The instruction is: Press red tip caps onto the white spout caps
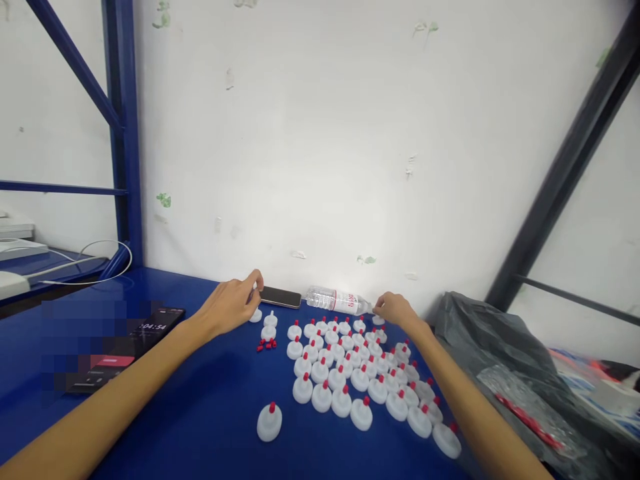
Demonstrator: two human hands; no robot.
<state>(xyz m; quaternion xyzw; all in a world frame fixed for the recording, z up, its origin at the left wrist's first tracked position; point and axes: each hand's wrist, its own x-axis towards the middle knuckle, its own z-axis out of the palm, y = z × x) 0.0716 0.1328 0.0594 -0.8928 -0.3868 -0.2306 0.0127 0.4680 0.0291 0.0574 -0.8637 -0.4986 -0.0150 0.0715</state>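
Observation:
My left hand [231,305] is curled in a pinch at the back of the blue table, its fingers closed around the top of a white nozzle cap [256,316]. Two more white nozzle caps [269,332] without red tips stand beside it, with several loose red tip caps [267,345] in front. At the back right, the fingers of my right hand [397,310] close on the top of another white nozzle cap [379,321]; its tip is hidden. Many white nozzle caps with red tips [341,402] stand grouped between my arms. One red-tipped cap [269,424] stands apart, nearer me.
A dark phone [281,298] and a clear water bottle [336,301] lie along the wall. Left of my forearm is a phone showing a timer [135,343]. On the right, a dark plastic bag [493,340] bears a clear bag of red pieces [533,413].

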